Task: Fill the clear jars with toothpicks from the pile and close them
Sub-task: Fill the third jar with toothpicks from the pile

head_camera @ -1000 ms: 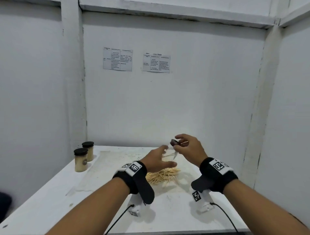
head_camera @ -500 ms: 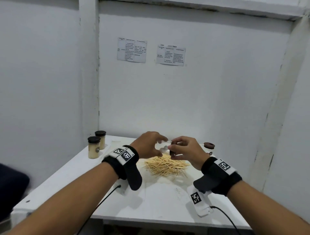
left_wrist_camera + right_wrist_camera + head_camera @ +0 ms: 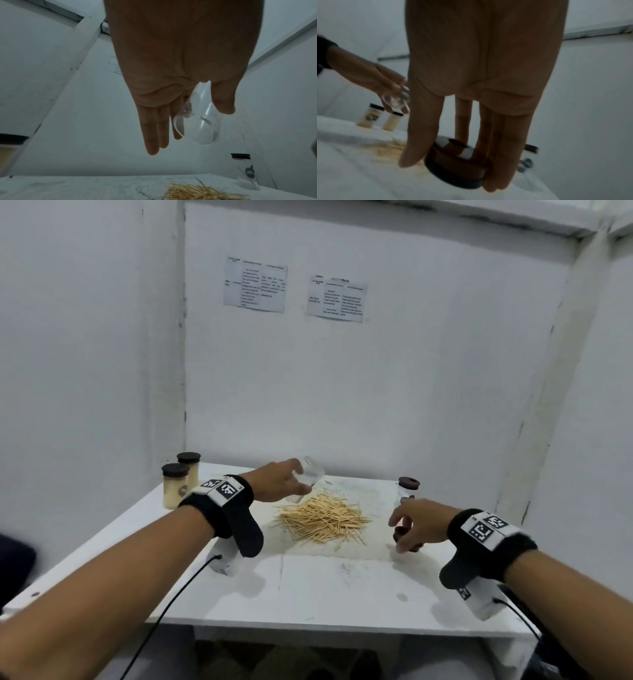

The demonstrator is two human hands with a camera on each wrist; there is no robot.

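A pile of toothpicks (image 3: pixel 323 520) lies mid-table. My left hand (image 3: pixel 301 484) holds an empty, lidless clear jar (image 3: pixel 310 475) tilted over the pile's far left edge; in the left wrist view the jar (image 3: pixel 200 121) sits between thumb and fingers. My right hand (image 3: pixel 404 539) pinches a dark brown lid (image 3: pixel 407 542) low over the table, right of the pile; the right wrist view shows the lid (image 3: pixel 453 169) between thumb and fingers. Another clear jar (image 3: pixel 407 489) with a dark lid stands at the back right.
Two closed jars full of toothpicks (image 3: pixel 176 489) (image 3: pixel 190 470) stand at the back left corner of the white table (image 3: pixel 325 587). White walls close in behind and on both sides. Cables hang from both wrists toward the table's front edge.
The hands have come apart. My right hand has carried the lid right and down toward the table, while the left keeps the open jar over the pile's far side.
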